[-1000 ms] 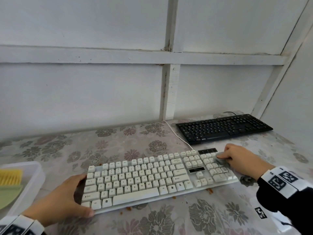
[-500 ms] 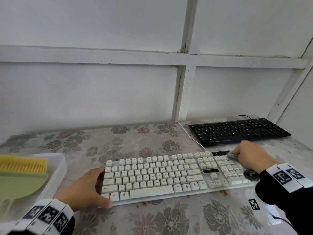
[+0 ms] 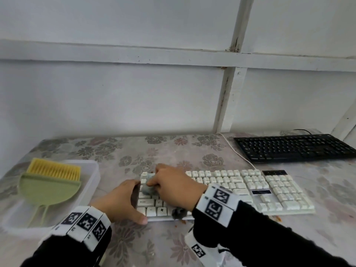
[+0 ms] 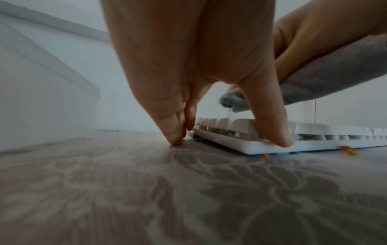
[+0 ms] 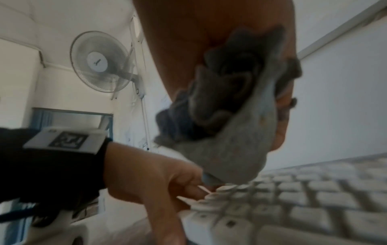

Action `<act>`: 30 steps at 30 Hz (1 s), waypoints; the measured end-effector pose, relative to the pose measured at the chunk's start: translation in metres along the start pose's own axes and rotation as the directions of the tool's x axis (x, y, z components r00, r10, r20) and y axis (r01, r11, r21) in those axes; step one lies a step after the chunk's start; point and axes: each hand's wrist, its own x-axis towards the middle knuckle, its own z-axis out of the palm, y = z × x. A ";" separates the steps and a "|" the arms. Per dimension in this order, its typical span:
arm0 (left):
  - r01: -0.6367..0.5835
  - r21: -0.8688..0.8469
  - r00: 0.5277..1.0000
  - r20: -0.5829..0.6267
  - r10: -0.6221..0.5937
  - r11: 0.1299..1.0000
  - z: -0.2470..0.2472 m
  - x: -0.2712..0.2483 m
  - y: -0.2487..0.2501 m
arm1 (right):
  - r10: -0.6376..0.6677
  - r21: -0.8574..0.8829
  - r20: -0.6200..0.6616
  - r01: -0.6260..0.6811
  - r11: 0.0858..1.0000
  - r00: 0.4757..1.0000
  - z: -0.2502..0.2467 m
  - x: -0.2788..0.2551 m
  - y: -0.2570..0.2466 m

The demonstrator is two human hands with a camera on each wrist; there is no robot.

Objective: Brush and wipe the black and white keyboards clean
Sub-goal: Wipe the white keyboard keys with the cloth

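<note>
The white keyboard (image 3: 250, 187) lies across the middle of the flowered table. My right hand (image 3: 173, 187) grips a bunched grey cloth (image 3: 148, 187) and presses it on the keys at the keyboard's left end; in the right wrist view the cloth (image 5: 230, 140) hangs from the palm onto the keys (image 5: 314, 199). My left hand (image 3: 123, 201) braces the keyboard's left end, with its thumb (image 4: 272, 129) on the front edge and its straight fingers (image 4: 173, 131) on the table beside it. The black keyboard (image 3: 292, 147) lies at the back right, untouched.
At the left, a clear plastic tub (image 3: 90, 189) holds a yellow-bristled brush (image 3: 54, 169) and a green dustpan (image 3: 48, 189). Orange crumbs (image 3: 277, 218) lie along the white keyboard's front edge. Its white cable (image 3: 237, 153) runs back to the wall. The wall stands close behind.
My right hand has swept the cloth from the number pad at the right end to the left end of the white keyboard. My left hand has stayed put. The view has turned left.
</note>
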 end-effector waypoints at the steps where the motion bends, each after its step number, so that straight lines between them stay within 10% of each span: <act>1: 0.007 0.003 1.000 -0.016 -0.007 1.000 0.000 0.000 0.001 | -0.016 -0.019 0.018 0.017 1.000 1.000 0.004 0.003 -0.007; 18: -0.011 -0.040 0.999 -0.037 0.010 0.999 0.004 0.001 -0.003 | -0.101 -0.131 0.017 0.102 0.986 0.995 0.017 -0.024 0.012; 30: -0.013 -0.042 0.999 -0.031 0.012 0.999 0.004 0.003 -0.005 | 0.076 -0.059 0.017 -0.075 0.995 0.997 -0.008 -0.040 0.026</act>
